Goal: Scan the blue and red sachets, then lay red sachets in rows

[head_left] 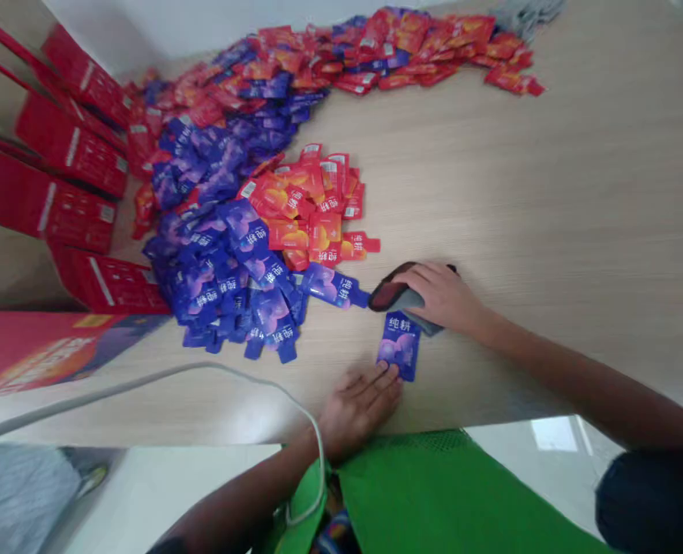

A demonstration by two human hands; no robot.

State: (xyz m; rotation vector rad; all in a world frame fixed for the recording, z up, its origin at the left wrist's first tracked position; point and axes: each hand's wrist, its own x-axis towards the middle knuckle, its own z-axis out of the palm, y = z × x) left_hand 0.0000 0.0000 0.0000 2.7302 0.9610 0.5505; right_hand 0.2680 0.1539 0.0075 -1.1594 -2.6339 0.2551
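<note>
A purple sachet [399, 346] with white lettering lies flat on the wooden table near its front edge. On its lower end rest the stretched fingertips of my left hand [361, 408], which lies flat, palm down. My right hand [442, 296] is closed on a dark grey cloth [392, 291] with a reddish-brown part. The cloth covers the top end of that sachet. Just left of the cloth, another purple sachet [331, 285] lies with its narrow spout end by the cloth's edge.
Purple sachets [208, 269] are heaped at the left, beside a smaller pile of red-orange sachets [312, 192]. A long mixed heap [376, 50] runs along the back. Several red boxes or bags [70, 154] stand at the far left. A pale cable [203, 365] crosses the front left.
</note>
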